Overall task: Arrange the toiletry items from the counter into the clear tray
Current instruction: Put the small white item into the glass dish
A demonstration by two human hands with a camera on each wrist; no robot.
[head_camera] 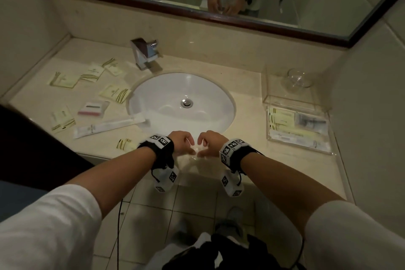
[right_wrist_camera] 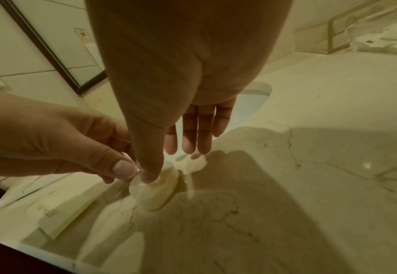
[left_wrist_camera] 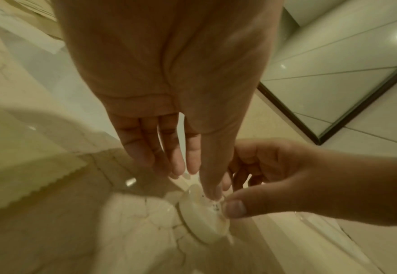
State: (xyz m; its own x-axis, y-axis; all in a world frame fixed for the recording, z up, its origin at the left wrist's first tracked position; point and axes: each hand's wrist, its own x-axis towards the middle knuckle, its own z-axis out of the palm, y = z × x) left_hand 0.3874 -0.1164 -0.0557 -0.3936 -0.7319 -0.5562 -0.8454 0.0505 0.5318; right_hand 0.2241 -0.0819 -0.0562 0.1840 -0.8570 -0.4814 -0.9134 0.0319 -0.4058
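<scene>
Left hand | right hand — both pinch round cream clear-wrapped soap, frame centre, beside white sink.

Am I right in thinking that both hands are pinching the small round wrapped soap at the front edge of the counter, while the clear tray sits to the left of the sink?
Not quite: the clear tray sits to the right of the sink, as the head view shows. The rest holds: the left hand and right hand both pinch the small round wrapped soap at the front edge of the counter.
</scene>
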